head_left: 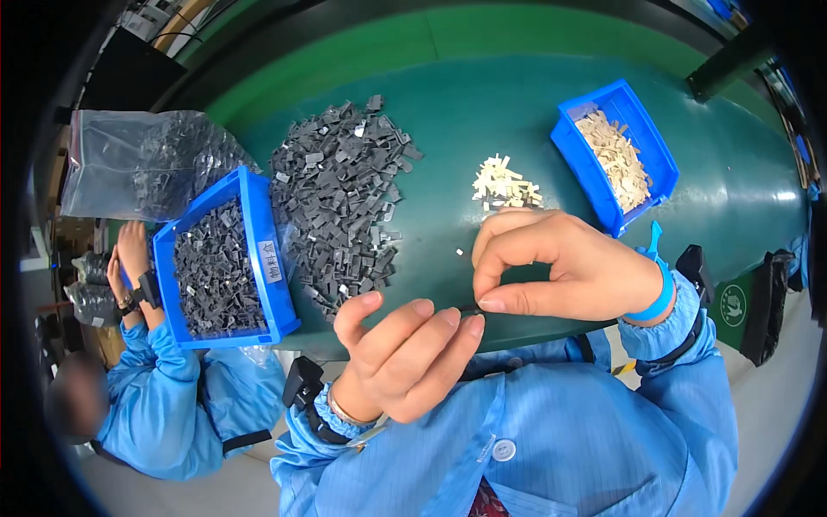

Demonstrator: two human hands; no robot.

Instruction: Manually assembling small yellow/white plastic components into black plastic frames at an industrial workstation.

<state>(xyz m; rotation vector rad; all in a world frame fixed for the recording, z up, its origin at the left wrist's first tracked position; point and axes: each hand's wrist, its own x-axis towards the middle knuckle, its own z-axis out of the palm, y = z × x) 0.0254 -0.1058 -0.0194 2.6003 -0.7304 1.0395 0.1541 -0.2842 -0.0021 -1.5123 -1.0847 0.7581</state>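
1. Pinching a small dark clip (469, 308) between them, both hands, left (405, 358) and right (551, 267), grasp it above the green desk (482, 112) edge.
2. It looks light, stiff and easily dropped; gripping its ends seems best.

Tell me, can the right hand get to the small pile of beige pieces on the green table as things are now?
Probably yes. The beige pile lies just beyond the right hand with only bare table between, though that hand pinches a small dark part.
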